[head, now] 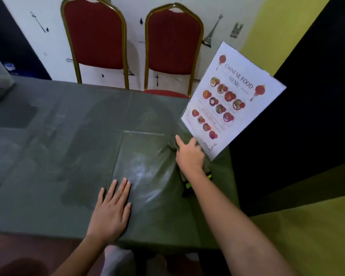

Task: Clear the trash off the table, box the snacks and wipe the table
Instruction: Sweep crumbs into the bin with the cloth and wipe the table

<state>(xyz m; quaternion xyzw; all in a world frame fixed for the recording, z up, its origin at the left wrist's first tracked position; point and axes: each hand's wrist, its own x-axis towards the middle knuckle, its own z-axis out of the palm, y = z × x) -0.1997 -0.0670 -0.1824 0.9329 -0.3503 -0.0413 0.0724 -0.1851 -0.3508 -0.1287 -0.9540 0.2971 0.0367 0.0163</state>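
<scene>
Wiping stage, judging by the damp streaks on the dark grey cloth-covered table point(68, 136). Left hand point(112, 212) flat, fingers straight, pressing the cloth near the table's front edge. Right hand point(189, 154) at the table's right end, curled round the lower corner of the white laminated Chinese food menu point(233, 100), index finger extended. Grey wiping rag point(206, 169) apparently tucked under that wrist, mostly hidden. Best to keep the menu lifted clear, hold the cloth taut, then wipe the table's right end beneath.
</scene>
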